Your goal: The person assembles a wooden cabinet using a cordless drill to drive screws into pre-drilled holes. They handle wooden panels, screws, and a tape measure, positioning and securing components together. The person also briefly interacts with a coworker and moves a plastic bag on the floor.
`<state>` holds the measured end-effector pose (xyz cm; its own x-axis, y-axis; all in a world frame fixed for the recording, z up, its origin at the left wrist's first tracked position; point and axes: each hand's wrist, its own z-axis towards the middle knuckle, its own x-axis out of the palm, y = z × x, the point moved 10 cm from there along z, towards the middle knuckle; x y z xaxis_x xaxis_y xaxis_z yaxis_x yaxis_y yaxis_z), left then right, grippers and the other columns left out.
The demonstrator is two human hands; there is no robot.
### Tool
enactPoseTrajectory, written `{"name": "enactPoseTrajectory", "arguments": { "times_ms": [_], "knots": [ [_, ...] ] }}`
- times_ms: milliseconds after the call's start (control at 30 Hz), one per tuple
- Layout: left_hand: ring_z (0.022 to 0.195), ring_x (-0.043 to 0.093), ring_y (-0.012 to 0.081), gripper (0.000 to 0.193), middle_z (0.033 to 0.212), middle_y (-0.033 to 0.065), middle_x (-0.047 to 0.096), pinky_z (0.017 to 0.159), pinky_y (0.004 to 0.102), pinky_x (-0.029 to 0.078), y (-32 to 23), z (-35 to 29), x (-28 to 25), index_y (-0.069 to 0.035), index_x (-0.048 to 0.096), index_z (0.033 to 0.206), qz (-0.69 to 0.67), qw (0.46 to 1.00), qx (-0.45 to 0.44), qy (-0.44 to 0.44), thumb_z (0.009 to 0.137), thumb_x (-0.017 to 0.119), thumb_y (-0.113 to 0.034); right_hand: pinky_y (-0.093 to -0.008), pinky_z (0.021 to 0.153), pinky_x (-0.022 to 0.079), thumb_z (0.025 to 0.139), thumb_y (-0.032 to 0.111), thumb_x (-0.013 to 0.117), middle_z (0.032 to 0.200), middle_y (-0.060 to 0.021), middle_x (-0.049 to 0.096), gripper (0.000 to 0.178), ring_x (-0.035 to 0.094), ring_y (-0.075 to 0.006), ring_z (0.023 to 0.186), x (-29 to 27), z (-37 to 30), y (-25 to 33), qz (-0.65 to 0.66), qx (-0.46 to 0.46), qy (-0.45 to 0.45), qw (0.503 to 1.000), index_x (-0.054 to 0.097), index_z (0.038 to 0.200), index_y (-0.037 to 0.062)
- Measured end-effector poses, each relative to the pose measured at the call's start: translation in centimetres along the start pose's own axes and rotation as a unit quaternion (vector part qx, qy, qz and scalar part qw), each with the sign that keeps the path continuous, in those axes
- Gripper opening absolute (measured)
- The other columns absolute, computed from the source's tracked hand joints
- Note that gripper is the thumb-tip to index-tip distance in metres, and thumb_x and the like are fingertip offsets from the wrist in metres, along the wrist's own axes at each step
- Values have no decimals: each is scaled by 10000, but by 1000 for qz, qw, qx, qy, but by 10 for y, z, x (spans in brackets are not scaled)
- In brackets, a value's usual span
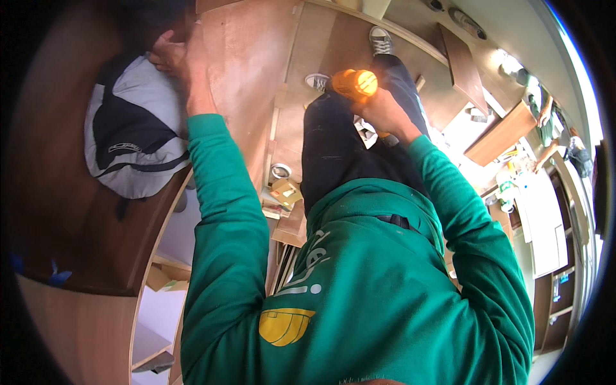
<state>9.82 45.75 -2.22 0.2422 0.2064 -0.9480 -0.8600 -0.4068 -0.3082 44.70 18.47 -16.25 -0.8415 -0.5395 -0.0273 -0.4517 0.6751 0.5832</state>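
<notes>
My right hand (387, 114) is closed around the handle of a yellow-orange cordless drill (351, 83), held above my legs. The drill's round end catches strong light. At the upper left, my left hand (172, 54) reaches out with its fingers partly bent and apart, and no held thing shows in it. It is beside the top edge of a grey and black bag (142, 122), and I cannot tell whether they touch. The bag lies on a dark brown wooden surface (70, 218). A lighter wooden panel (239, 70) stands right of my left forearm.
A tape roll (280, 171) and a small cardboard box (286, 192) lie left of my legs. Open shelving (154, 308) is at the lower left. Loose boards (502, 133) lean at the right, where another person (545, 119) in green is near a cluttered work area.
</notes>
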Motion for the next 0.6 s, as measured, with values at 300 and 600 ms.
{"name": "enactPoseTrajectory", "arguments": {
  "times_ms": [300, 600],
  "knots": [
    [1261, 444, 391, 682, 1320, 236, 498, 1123, 487, 355, -3, -11, -7, -38, 599, 1299, 24, 996, 81, -26, 800, 854, -427, -442, 873, 595, 868, 130, 610, 1107, -211, 749, 336, 741, -361, 1020, 105, 167, -10, -454, -226, 9, 862, 687, 1175, 17],
    [1140, 529, 375, 387, 1129, 187, 594, 1063, 489, 379, -34, -42, -10, -46, 609, 1204, 31, 940, 302, -155, 914, 740, -267, -522, 922, 522, 823, 162, 741, 1181, -117, 705, 447, 692, -299, 1133, 155, 394, -94, -612, -284, 21, 738, 641, 1251, 78]
  ]
}}
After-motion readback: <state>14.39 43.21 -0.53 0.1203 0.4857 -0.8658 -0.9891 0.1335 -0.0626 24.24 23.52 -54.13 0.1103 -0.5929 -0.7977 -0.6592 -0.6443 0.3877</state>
